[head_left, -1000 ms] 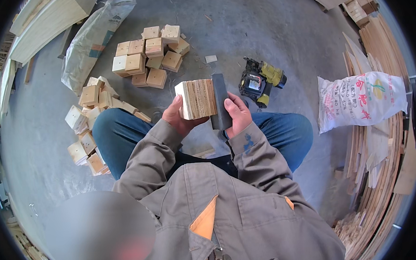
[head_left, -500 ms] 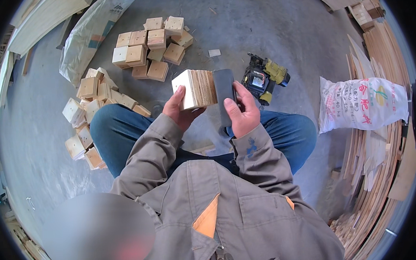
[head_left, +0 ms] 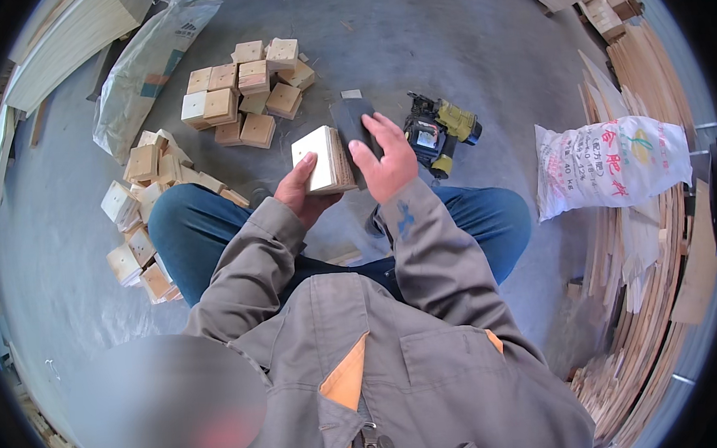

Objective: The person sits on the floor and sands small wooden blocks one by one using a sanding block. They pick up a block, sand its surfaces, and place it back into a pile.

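My left hand (head_left: 301,188) is closed round a small square plywood block (head_left: 316,160), thumb on its pale face and fingers underneath. The layered edge of the block faces right. Against that edge lies a flat dark grey sanding pad (head_left: 355,120), tilted and slightly blurred. My right hand (head_left: 391,161) presses on the pad, its thumb and fingers partly stretched over it. How far the fingers wrap behind the pad is hidden. Both hands are above my bent knees.
Two piles of similar wood blocks, the far pile (head_left: 221,101) and the left pile (head_left: 143,166), lie on the floor. A yellow-green and black power tool (head_left: 443,134) rests right of my hands. Stacked boards (head_left: 661,265) and a white printed sack (head_left: 607,166) line the right side.
My right hand and the pad have shifted left and upward, bringing the pad against the block's edge. The right fingers have spread more. My left hand still holds the block, now turned slightly.
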Tool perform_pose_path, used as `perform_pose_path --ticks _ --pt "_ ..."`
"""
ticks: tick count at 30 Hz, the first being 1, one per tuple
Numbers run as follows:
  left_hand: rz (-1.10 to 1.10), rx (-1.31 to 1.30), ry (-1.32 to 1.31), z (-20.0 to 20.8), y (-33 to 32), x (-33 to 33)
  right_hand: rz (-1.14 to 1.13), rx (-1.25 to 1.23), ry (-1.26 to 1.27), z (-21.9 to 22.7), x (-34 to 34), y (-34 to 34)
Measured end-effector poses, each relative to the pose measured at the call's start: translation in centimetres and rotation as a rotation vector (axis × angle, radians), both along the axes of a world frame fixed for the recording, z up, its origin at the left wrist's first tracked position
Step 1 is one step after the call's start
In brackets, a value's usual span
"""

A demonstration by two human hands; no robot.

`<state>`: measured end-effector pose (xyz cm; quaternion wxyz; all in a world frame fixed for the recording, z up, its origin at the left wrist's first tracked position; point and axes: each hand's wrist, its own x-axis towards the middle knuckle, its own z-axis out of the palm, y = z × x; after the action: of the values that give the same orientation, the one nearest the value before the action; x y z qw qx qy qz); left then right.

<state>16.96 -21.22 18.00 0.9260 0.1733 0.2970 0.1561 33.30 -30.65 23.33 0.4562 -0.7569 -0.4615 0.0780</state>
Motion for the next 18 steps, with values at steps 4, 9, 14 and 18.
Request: perform_pose_path --ticks 4,9,14,18 --pt "0.008 -0.017 0.004 0.5 -0.2 -0.2 0.039 0.009 -0.043 0.8 -0.4 -0.9" --pt "0.054 0.021 -0.073 0.4 0.7 -0.4 0.225 0.092 -0.171 2.7 -5.7 -6.2" --pt "0.001 -0.007 -0.111 1.0 0.4 -0.2 0.162 0.108 -0.211 2.0 -3.4 -3.1" --pt "-0.063 0.014 0.000 1.4 -0.4 -0.2 0.047 -0.002 -0.027 1.6 0.6 0.5"
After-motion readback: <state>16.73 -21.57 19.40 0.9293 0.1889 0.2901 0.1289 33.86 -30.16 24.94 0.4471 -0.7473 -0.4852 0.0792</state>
